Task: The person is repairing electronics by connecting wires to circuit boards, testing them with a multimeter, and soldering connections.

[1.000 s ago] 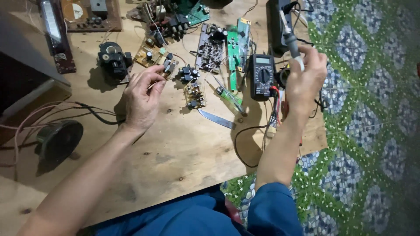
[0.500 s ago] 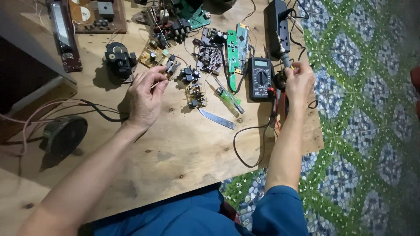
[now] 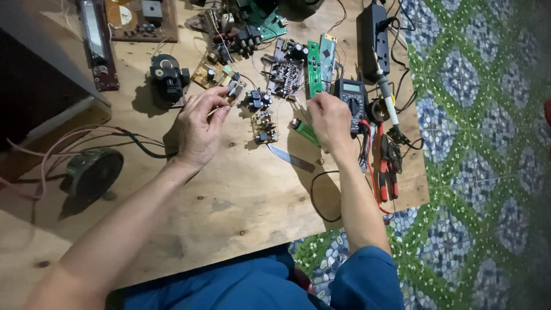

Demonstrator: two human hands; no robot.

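**Small component pinched at centre-top of frame, boards waiting all around**

Small electronic component, dark with a pale body, is held up in the fingers of the left hand, just above and left of the frame's centre; the fingers are closed on it in a pinch, thumb against forefinger. The right hand is lowered near the middle of the frame, fingers curled downward over the tabletop, beside a green lighter-like object; whether anything is gripped there cannot be told. A black multimeter is seen just right of that hand, with a soldering iron laid beyond it and red-handled pliers below. Two small populated circuit boards sit between the hands, untouched. More boards, green ones among them, are spread along the upper edge, and a round speaker rests at far left. As a judgement, the work looks to be mid-course: one part is already in hand, while nothing is yet being soldered or probed, the iron and meter both lying idle.
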